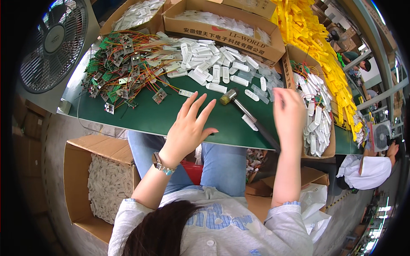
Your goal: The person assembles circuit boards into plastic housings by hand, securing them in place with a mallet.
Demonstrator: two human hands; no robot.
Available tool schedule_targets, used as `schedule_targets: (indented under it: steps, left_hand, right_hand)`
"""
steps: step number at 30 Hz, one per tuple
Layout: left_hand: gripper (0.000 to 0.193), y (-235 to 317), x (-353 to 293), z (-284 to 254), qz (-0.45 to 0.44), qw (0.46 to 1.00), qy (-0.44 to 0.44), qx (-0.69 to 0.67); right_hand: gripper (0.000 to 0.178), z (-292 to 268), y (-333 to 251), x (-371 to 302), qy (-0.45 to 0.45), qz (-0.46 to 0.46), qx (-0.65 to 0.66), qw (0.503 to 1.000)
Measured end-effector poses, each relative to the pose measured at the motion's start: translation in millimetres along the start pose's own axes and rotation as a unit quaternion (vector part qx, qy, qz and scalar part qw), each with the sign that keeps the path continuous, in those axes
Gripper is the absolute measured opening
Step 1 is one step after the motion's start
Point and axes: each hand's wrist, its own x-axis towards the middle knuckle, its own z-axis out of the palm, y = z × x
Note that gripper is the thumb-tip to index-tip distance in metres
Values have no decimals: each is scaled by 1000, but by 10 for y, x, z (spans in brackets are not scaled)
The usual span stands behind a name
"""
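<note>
My left hand (pixel 190 127) is over the green tabletop (pixel 145 115), fingers spread and nothing gripped. Close to its fingertips lies a small white LED strip (pixel 185 92), joined by wires to a small circuit board (pixel 159 96). My right hand (pixel 290 114) is raised near the right-hand box, its fingers curled in and slightly blurred; whatever they may hold is hidden. Between both hands rests a hammer (pixel 244 110) with a yellowish head and dark grip. A white plastic casing (pixel 249 123) lies beside its handle. Loose white casings (pixel 216 73) and clear plastic covers (pixel 259 91) are heaped beyond.
Tangled wired circuit boards (pixel 124 64) pile at the left, near a fan (pixel 53 38). Open cartons (pixel 222 32) line the back. At the right stand a carton of white casings (pixel 317 123) and yellow parts (pixel 316 47). Another carton (pixel 100 147) sits below left; a co-worker (pixel 367 170) is far right.
</note>
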Motion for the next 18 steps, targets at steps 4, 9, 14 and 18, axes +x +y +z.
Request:
schedule_targets:
  steps: [4,9,14,18]
  left_hand:
    - [76,-13,-3,10,-3,1000,-4,-9]
    - [76,6,27,27,9,1000,2,-20]
    - [74,-11,-8,35,8,1000,-1,-15]
    - [74,-7,6,40,9,1000,6,-16]
  right_hand:
    - [9,641,-364,201,-116,-36,20,992]
    - [13,1306,-297,488,-192,-5,-26,981]
    - [20,1333,-305,612,-215,-5,-26,976]
    - [16,1261,-305,563,-162,22,-4,986]
